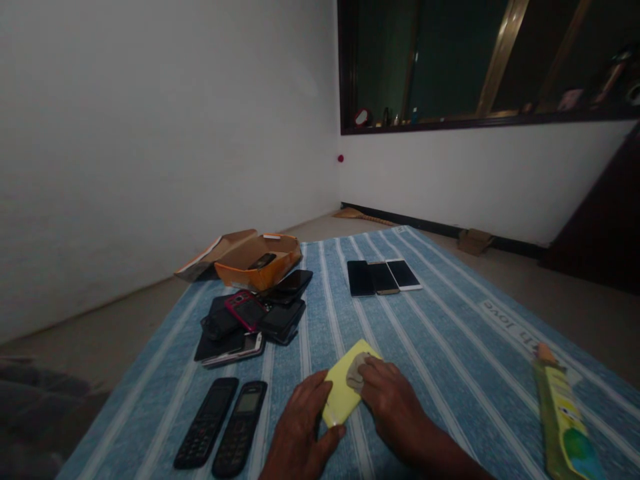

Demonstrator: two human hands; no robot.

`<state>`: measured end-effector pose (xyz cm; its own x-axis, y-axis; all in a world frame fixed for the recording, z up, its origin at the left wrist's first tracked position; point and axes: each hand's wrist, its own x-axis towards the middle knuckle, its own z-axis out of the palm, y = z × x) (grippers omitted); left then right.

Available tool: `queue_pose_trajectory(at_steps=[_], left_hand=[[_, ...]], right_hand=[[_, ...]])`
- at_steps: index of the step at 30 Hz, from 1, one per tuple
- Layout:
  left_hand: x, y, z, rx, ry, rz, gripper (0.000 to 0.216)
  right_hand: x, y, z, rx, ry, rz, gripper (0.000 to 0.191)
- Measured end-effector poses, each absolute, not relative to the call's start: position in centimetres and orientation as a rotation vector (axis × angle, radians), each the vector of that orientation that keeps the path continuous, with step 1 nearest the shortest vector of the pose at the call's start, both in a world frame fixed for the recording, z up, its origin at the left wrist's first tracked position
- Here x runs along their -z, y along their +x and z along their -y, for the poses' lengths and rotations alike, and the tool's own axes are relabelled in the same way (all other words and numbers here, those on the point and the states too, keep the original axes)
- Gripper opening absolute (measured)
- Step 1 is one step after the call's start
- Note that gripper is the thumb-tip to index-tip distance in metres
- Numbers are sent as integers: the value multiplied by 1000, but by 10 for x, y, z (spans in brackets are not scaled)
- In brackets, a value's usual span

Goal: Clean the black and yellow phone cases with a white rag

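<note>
My left hand (pixel 300 430) grips a yellow-green phone-sized slab (pixel 342 395) at its near end, just above the blue striped mat (pixel 440 347). My right hand (pixel 393 400) presses a small grey cloth (pixel 355 375) against the slab's top face with closed fingers. Two black keypad phones (pixel 223 425) lie side by side just left of my left hand. A pile of several phones (pixel 253 317), one with a pink frame, lies further back on the left.
An open orange cardboard box (pixel 260 257) with a dark phone inside sits behind the pile. Three flat smartphones (pixel 383 277) lie in a row mid-mat. A yellow-green bottle (pixel 565 417) lies at the right edge. White walls and a dark window ledge stand behind.
</note>
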<state>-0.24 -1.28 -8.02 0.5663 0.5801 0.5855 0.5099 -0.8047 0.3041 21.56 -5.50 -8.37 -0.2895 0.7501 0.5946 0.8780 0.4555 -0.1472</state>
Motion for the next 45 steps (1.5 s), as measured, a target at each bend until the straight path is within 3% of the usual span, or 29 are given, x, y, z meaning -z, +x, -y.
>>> queue_pose_trajectory(at_steps=[6,14,25,35,45], left_hand=[[80,-3,13,-1089,2711,-925,49],[72,-1,12,-1056,2706,-916,46],[76,-1,12,-996,2731,-995,48],[80,-5,11,-992,2717,-962,59],[73,-1,14,-1068,2701,-944,50]], right_hand=[[89,219,53,371,-1405,2057,27],[91,198,57,479,-1169,2075,19],[99,182,58,370,-1085,2090,24],[62,200,59,128,-1097,2160,20],[60,223,49,165,-1164,2039,23]])
